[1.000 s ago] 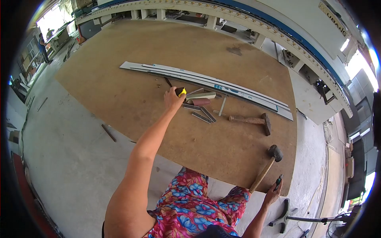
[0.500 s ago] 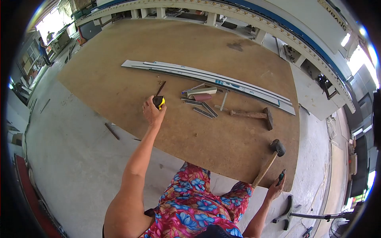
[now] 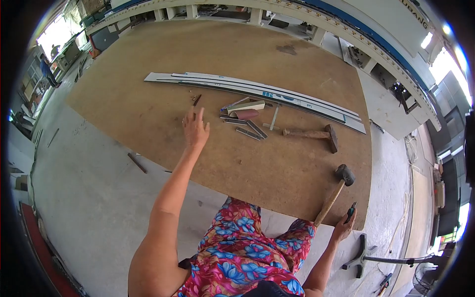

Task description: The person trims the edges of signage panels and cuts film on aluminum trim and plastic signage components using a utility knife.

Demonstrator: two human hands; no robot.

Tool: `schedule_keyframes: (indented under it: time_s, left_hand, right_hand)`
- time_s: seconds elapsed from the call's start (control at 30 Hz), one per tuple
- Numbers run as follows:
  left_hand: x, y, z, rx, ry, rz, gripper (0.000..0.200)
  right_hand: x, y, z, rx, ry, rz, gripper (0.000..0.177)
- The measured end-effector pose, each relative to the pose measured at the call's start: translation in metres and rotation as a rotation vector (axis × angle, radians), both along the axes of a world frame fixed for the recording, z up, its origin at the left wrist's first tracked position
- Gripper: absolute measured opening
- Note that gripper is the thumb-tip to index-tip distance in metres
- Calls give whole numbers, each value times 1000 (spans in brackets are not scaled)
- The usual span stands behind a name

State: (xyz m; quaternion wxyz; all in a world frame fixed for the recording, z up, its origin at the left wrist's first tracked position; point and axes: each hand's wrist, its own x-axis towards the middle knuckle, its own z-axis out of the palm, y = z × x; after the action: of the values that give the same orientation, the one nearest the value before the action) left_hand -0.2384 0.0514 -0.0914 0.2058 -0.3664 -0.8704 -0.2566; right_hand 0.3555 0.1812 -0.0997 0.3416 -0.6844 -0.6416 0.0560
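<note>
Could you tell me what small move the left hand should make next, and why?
Probably lower the left hand onto the short metal strips beside it: it is spread open with nothing visible in it, and the right hand holds a dark tool.

Large brown fibreboard bench top (image 3: 148,128), with a dark stain at the far end. Lying directly on it:
- long pale metal strips (image 3: 277,96), bundled across the far half
- short profile offcuts (image 3: 249,131) and a pinkish cylinder (image 3: 246,114), near the strips
- wooden-handled steel hammer (image 3: 311,134)
- rubber mallet (image 3: 336,190), handle overhanging the near edge
- small dark sliver (image 3: 197,100)
</note>
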Motion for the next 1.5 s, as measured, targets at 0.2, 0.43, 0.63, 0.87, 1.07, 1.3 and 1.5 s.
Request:
schedule_keyframes:
  time_s: [0.2, 0.43, 0.63, 0.87, 1.07, 1.3, 1.5]
  left_hand:
    - [15, 66, -2, 91, -149, -350, 70]
    - [29, 117, -5, -52, -169, -215, 66]
    - [39, 116, 4, -125, -143, -232, 42]
    - [45, 111, -6, 29, -141, -271, 31]
    - [34, 97, 3, 176, -83, -229, 32]
    - [-7, 82, 5, 217, -2, -62, 32]
    - [-20, 76, 3, 162, -6, -138, 33]
  right_hand:
    - [-1, 0, 2, -23, 23, -16, 45]
    - [3, 3, -9, 42, -22, -19, 47]
    - [0, 1, -7, 39, -1, -27, 47]
    - [4, 2, -12, 46, -37, -40, 48]
    - [0, 0, -7, 31, -18, -44, 48]
    - [-3, -1, -4, 45, -18, -48, 47]
    - [-3, 0, -5, 28, 1, -55, 47]
